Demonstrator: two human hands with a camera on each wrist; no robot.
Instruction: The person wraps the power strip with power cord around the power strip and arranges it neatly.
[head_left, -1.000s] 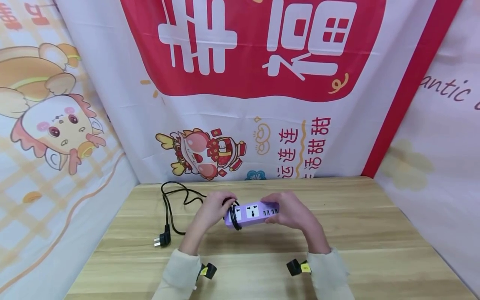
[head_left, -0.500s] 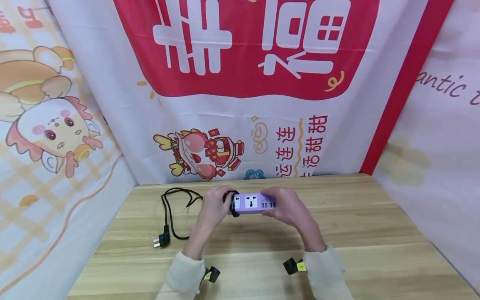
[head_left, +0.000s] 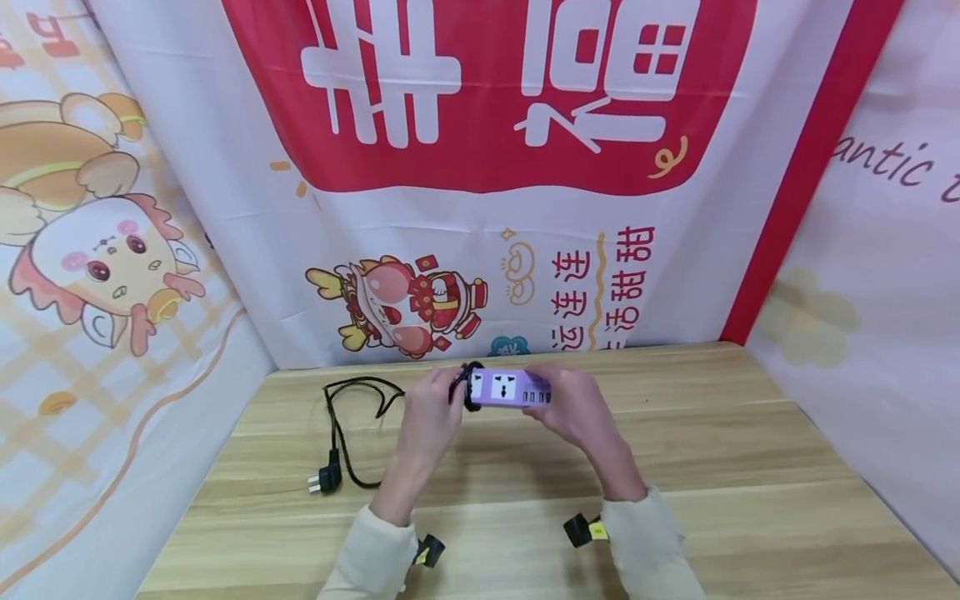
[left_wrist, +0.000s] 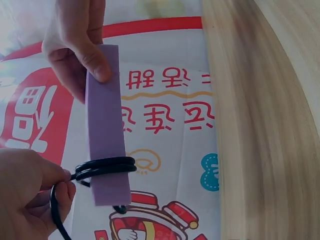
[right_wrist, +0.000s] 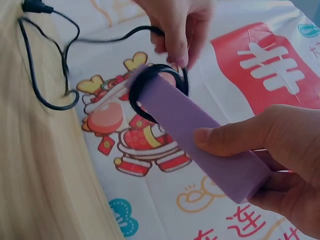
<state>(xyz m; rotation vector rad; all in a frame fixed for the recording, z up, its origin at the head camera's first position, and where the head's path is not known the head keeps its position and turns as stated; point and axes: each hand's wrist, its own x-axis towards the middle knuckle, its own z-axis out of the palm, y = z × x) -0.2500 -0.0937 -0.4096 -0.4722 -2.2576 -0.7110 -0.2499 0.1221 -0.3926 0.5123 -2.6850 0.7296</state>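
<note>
A purple power strip (head_left: 504, 387) with white socket faces and several USB ports is held above the table. My right hand (head_left: 573, 404) grips its right end, thumb on one side and fingers on the other. Black cable (left_wrist: 105, 167) is looped round the strip's left end. My left hand (head_left: 430, 417) pinches the cable between thumb and fingers, just beside the loops. In the right wrist view the cable runs from behind the left fingers toward the table. The black plug (head_left: 326, 477) lies on the table at left, its prongs pointing left.
The wooden table (head_left: 712, 467) reaches back to a printed cloth backdrop (head_left: 637, 208). Loose cable (head_left: 341, 425) curves over the table between plug and left hand. Cloth walls (head_left: 112, 333) stand at both sides.
Both hands have raised the power strip and moved it toward the backdrop. It has turned more level. The left hand has stayed on the cable, and the plug has barely moved.
</note>
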